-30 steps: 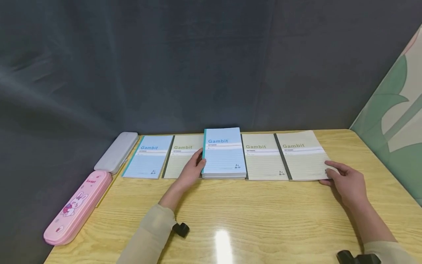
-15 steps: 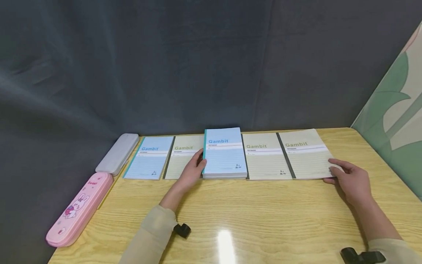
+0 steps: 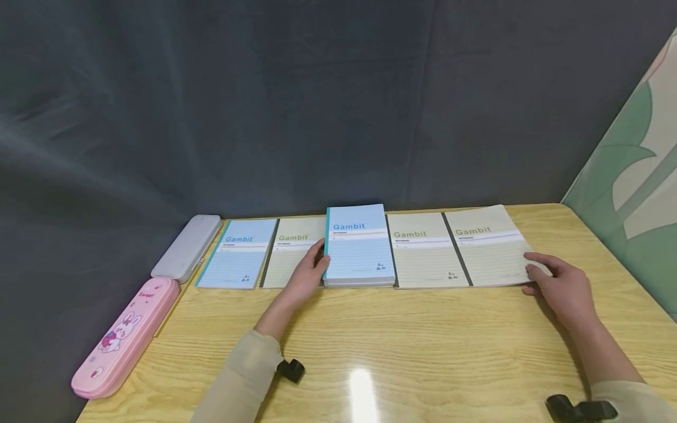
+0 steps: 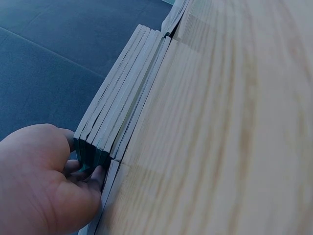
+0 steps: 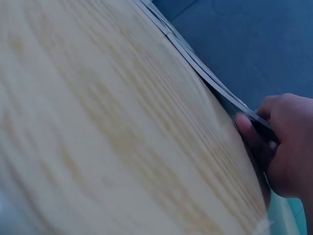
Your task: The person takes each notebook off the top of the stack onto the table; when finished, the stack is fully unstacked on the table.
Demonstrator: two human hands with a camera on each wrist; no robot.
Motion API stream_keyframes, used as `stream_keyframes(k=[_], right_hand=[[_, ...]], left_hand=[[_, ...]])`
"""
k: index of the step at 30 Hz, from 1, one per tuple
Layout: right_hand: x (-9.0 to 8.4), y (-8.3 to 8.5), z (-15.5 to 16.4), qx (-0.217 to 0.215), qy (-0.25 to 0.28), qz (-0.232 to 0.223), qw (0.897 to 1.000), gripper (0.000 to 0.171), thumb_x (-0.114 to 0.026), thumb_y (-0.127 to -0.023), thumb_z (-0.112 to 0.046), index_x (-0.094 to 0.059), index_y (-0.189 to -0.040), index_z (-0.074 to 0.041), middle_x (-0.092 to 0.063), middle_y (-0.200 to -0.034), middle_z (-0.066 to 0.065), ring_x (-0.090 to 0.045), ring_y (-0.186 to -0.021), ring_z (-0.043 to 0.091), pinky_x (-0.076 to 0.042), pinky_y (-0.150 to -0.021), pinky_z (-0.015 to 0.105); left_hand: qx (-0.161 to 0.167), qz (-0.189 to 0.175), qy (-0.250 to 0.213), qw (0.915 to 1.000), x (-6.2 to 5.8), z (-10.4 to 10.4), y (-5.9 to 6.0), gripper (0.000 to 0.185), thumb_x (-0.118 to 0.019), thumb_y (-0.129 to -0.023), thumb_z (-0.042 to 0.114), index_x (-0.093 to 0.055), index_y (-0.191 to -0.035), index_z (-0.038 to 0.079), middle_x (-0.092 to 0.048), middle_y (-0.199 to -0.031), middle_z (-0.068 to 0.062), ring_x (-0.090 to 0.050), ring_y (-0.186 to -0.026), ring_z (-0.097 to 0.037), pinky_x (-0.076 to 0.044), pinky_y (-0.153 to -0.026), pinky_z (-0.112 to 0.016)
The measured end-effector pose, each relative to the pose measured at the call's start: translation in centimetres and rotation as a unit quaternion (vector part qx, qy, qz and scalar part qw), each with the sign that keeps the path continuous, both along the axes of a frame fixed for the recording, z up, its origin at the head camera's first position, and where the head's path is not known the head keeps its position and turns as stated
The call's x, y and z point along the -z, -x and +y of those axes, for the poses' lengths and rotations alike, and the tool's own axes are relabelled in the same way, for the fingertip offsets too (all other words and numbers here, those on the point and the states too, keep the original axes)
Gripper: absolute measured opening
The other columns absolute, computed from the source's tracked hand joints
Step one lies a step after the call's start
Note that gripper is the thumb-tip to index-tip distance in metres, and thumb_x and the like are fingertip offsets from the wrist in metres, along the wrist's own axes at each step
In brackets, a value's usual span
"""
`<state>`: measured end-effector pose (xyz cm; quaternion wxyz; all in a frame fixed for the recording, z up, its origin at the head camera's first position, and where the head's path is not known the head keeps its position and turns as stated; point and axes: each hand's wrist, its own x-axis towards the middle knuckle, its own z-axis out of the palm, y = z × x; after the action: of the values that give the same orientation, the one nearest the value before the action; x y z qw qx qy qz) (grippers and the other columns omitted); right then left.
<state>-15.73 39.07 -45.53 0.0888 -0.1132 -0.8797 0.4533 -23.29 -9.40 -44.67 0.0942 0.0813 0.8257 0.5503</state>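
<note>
In the head view my left hand is at the left edge of a stack of blue notebooks, its fingers curled against the teal spines. My right hand pinches the free right edge of the rightmost beige notebook. This edge is raised and bent slightly off the table, as the right wrist view shows, with the fingers below it. Between stack and rightmost notebook lies another beige notebook. Left of the stack are a beige notebook, partly covered by my hand, and a single blue notebook.
A white case and a pink pencil case with a rabbit picture line the left edge of the wooden table. Dark cloth hangs behind the row, and a patterned panel stands at right.
The rightmost notebook's free edge has risen a little and shifted slightly right with my right hand. My left hand has stayed at the blue stack.
</note>
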Motion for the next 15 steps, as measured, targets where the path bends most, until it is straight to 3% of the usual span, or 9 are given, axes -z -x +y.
stream_keyframes(k=[3,6,10,11,13,15], right_hand=[[-0.4,-0.1,-0.1,0.008,-0.079,0.004,0.997,0.046,-0.051,-0.105,-0.026,-0.057,-0.137,0.007,-0.05,-0.137,0.038,-0.068,-0.104,0.039,-0.054,-0.09,0.048],[-0.6,-0.1,-0.5,0.008,-0.128,0.015,0.992,0.042,-0.053,-0.103,-0.024,-0.061,-0.131,0.006,-0.049,-0.137,0.039,-0.045,-0.124,0.06,-0.037,-0.098,0.07],[-0.7,-0.1,-0.7,0.008,-0.135,0.047,0.99,0.035,-0.057,-0.101,-0.018,-0.065,-0.121,0.01,-0.047,-0.14,0.038,-0.041,-0.128,0.06,-0.034,-0.101,0.071],[-0.8,-0.1,-0.8,0.013,-0.136,0.058,0.989,0.033,-0.058,-0.101,-0.016,-0.066,-0.118,0.011,-0.047,-0.141,0.037,-0.04,-0.129,0.059,-0.034,-0.102,0.07],[-1.1,-0.1,-1.1,0.033,-0.132,0.08,0.987,0.031,-0.058,-0.1,-0.015,-0.068,-0.115,0.011,-0.049,-0.142,0.034,-0.042,-0.131,0.055,-0.042,-0.104,0.051],[-1.5,-0.2,-1.8,0.055,-0.12,0.097,0.987,0.03,-0.059,-0.101,-0.016,-0.07,-0.114,0.009,-0.056,-0.138,0.027,-0.055,-0.126,0.035,-0.046,-0.096,0.026]], left_hand=[[0.0,0.0,0.001,1.0,0.0,0.0,0.0,0.059,-0.042,-0.111,0.028,-0.02,-0.163,0.011,-0.029,-0.163,-0.01,-0.03,-0.148,-0.028,-0.029,-0.119,-0.043],[0.0,-0.001,0.002,1.0,-0.1,-0.1,0.0,0.058,-0.042,-0.111,0.028,-0.02,-0.163,0.012,-0.029,-0.163,-0.01,-0.03,-0.148,-0.028,-0.028,-0.119,-0.043],[0.001,0.001,-0.001,1.0,-0.1,-0.2,0.1,0.058,-0.042,-0.111,0.028,-0.021,-0.163,0.012,-0.029,-0.163,-0.01,-0.03,-0.148,-0.028,-0.029,-0.119,-0.043],[0.001,0.001,-0.002,1.0,-0.1,-0.2,0.1,0.058,-0.042,-0.111,0.028,-0.021,-0.163,0.012,-0.03,-0.163,-0.01,-0.03,-0.148,-0.028,-0.028,-0.119,-0.043],[0.001,0.0,-0.002,1.0,-0.1,-0.2,0.1,0.058,-0.042,-0.111,0.028,-0.021,-0.163,0.012,-0.03,-0.163,-0.01,-0.03,-0.148,-0.028,-0.028,-0.119,-0.043],[0.001,-0.002,0.0,1.0,-0.1,-0.1,0.1,0.058,-0.042,-0.111,0.028,-0.021,-0.163,0.012,-0.03,-0.163,-0.01,-0.03,-0.148,-0.028,-0.028,-0.12,-0.043]])
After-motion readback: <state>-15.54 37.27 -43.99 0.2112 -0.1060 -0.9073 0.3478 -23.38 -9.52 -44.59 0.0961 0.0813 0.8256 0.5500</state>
